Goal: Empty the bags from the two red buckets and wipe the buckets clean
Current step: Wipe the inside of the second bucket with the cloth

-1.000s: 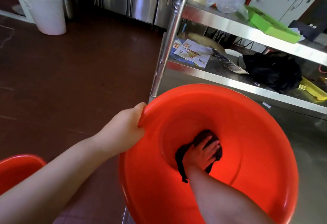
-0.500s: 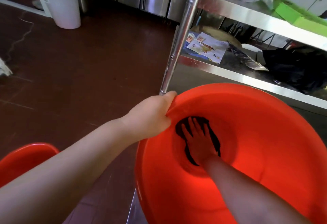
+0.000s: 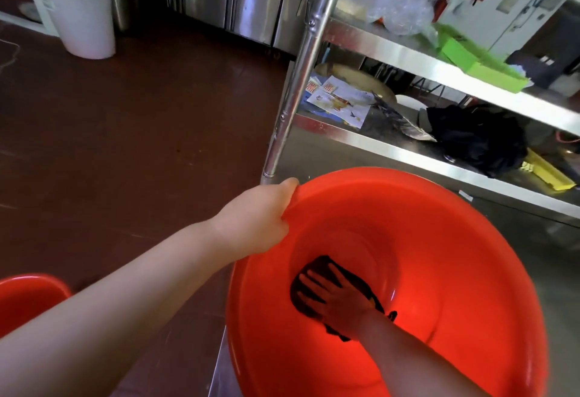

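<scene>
A big red bucket (image 3: 455, 239) fills the lower right of the head view, resting on a steel table. My left hand (image 3: 257, 217) grips its rim at the upper left, thumb inside the lip. Deep inside, my right hand (image 3: 335, 296) lies flat with fingers spread on a dark cloth (image 3: 317, 264), pressing it against the bucket's bottom. The cloth shows around and beyond my fingers. A second red bucket (image 3: 28, 296) shows only part of its rim at the lower left, on the floor side.
A steel shelf post (image 3: 301, 76) rises just behind my left hand. The shelves hold papers (image 3: 342, 104), a black bag (image 3: 477, 139), clear plastic bags (image 3: 398, 10) and a green tray (image 3: 477, 57). A white lidded bin (image 3: 81, 13) stands on the brown floor.
My right hand and the cloth slid from the far left of the bucket's bottom toward the near side. My left hand kept its grip on the rim.
</scene>
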Tool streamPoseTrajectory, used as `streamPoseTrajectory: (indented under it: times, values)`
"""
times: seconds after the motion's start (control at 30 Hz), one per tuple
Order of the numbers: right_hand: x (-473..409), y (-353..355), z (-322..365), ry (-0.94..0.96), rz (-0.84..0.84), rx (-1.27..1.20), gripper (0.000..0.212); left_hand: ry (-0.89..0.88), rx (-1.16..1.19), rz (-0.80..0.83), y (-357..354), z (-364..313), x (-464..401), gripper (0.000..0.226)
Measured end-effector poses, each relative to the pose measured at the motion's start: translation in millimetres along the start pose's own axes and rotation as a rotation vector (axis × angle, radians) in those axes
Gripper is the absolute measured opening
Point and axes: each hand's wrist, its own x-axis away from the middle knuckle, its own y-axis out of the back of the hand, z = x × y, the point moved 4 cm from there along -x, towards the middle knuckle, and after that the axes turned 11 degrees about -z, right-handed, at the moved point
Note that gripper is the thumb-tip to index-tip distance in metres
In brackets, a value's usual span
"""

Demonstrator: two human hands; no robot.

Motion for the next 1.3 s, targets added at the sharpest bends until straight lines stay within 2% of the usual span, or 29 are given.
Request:
streamPoseTrajectory:
  times: [0.13, 0.23, 0.3, 0.37, 0.43, 0.5, 0.67, 0.87, 0.93, 1.0, 1.1, 1.13, 1.23, 1.3]
  values:
    - [8, 12, -13, -0.101, 0.035, -0.099, 0.062, -0.023, -0.016, 0.0, 2, 0, 7, 0.046]
    - [13, 15, -28, -0.414, 0.079, -0.19, 0.08, -0.009, -0.007, -0.015, 3, 2, 12, 0.048]
    - [17, 12, -37, -0.558, 0.075, -0.198, 0.078, 0.004, 0.006, -0.026, 3, 4, 12, 0.048]
    - [16, 15, -45, -0.639, 0.116, -0.259, 0.073, 0.02, 0.004, -0.034, 2, 3, 11, 0.046]
    - [9, 28, -52, -0.732, 0.087, -0.345, 0.075, 0.033, -0.015, -0.051, 1, 2, 9, 0.045]
    - [4, 52, -58, -0.815, -0.053, -0.465, 0.078, 0.053, -0.031, -0.07, 1, 2, 8, 0.041]
    - [11, 139, -68, -0.874, -0.623, -0.59, 0.069, 0.051, -0.039, -0.062, 2, -6, -2, 0.022]
    - [69, 222, -89, -0.917, -1.235, -0.306, 0.053, 0.072, -0.048, -0.066, 3, -8, -9, 0.021]
    - [86, 235, -103, -0.956, -1.33, -0.224, 0.053, 0.086, -0.057, -0.059, 3, -9, -8, 0.022]
    - [88, 244, -117, -1.014, -1.245, -0.161, 0.052, 0.066, -0.048, -0.059, 1, -14, -6, 0.021]
    - [70, 237, -127, -1.08, -0.885, -0.098, 0.049, 0.019, -0.044, -0.075, -5, -25, -3, 0.021]
    - [64, 232, -126, -1.088, -0.822, -0.101, 0.048, 0.006, -0.046, -0.083, -7, -29, -2, 0.022]
    - [54, 226, -120, -1.095, -0.787, -0.105, 0.055, -0.006, -0.045, -0.101, -9, -33, -1, 0.026]
    - [43, 227, -113, -1.03, -0.776, -0.087, 0.066, -0.013, -0.039, -0.109, -8, -33, -1, 0.024]
